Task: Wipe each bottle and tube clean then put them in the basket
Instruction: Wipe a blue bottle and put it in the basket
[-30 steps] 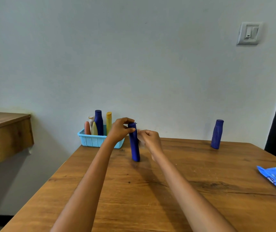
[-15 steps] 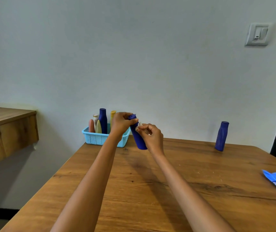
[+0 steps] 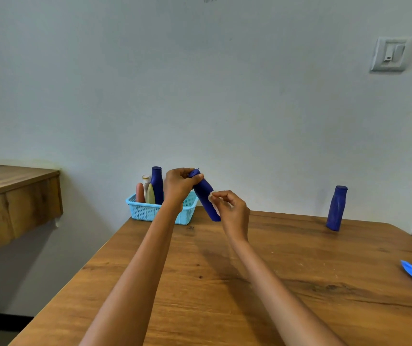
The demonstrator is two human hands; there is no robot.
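Both bare forearms were extended forward and raised above the wooden table (image 3: 299, 283). The left hand (image 3: 178, 187) was curled around the cap end of a tilted dark blue plastic bottle (image 3: 206, 196), which was held up off the surface. The right hand (image 3: 232, 211) was held just beside the bottle's body, a small white wipe (image 3: 211, 196) pinched between its bent fingers (image 3: 221, 194) and pressed against the bottle.

One head-worn view, wide-angle — looks forward and slightly down over the wooden table (image 3: 225, 283), wall at 12 o'clock, forearms close below — no second view.
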